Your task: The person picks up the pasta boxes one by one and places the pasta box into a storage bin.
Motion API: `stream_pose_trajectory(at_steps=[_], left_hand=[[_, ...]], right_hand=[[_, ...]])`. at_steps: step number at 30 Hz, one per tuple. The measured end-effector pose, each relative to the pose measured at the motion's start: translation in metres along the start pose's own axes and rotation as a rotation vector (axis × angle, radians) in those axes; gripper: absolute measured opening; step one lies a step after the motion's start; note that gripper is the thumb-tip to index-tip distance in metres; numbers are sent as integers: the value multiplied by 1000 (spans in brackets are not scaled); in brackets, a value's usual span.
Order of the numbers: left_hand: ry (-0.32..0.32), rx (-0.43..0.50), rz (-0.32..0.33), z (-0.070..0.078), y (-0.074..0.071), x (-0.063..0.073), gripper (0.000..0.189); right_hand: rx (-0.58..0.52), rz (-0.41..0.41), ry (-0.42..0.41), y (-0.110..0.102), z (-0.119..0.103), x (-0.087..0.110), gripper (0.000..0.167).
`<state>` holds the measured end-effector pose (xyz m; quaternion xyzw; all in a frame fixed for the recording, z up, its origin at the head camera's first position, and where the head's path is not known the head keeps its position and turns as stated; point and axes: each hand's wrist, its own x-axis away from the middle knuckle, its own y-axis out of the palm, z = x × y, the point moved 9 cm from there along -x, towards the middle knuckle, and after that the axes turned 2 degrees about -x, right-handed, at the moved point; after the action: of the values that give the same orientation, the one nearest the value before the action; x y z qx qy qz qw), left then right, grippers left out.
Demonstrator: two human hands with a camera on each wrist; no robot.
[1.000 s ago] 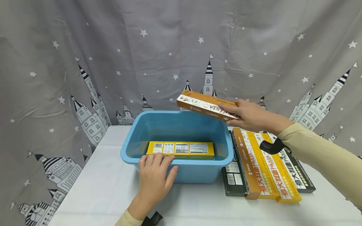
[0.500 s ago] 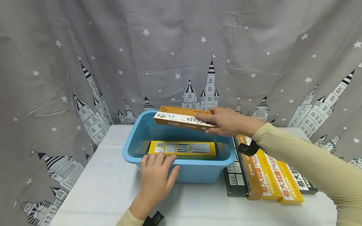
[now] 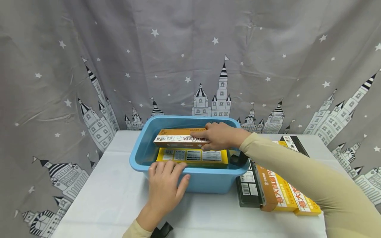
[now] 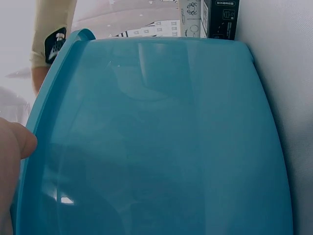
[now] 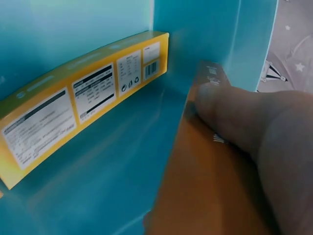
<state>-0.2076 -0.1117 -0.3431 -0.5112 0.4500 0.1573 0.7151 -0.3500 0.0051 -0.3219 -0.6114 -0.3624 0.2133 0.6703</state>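
In the head view, my right hand [image 3: 221,136] grips one end of an orange-brown pasta box [image 3: 175,138], lowered inside the blue plastic bin [image 3: 193,180]. The right wrist view shows the thumb [image 5: 234,112] pressed along that box, a gap apart from a yellow pasta box [image 5: 98,93] standing against the bin's wall. My left hand [image 3: 165,188] holds the bin's near rim, fingertips over the edge and thumb outside. From the left wrist, the bin's outer wall [image 4: 146,127] fills most of the view.
Right of the bin, several pasta boxes lie side by side on the white table [image 3: 98,198]: a black box [image 3: 249,188], an orange one [image 3: 268,191] and yellow ones [image 3: 308,205]. My right sleeve covers part of them. A grey castle-print curtain [image 3: 184,49] hangs behind.
My right hand has carried the orange-brown pasta box left and down, from above the bin's right rim to inside it. My left hand stays on the near rim.
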Motion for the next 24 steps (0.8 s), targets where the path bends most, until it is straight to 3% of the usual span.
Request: stream_pose_trajectory(at_steps=[9, 24], left_hand=[[-2, 15, -1, -1, 0, 1, 51], [-5, 16, -5, -3, 1, 1, 49]], right_hand=[[2, -57, 27, 12, -5, -17, 66], [-73, -115, 86, 35, -3, -31, 68]])
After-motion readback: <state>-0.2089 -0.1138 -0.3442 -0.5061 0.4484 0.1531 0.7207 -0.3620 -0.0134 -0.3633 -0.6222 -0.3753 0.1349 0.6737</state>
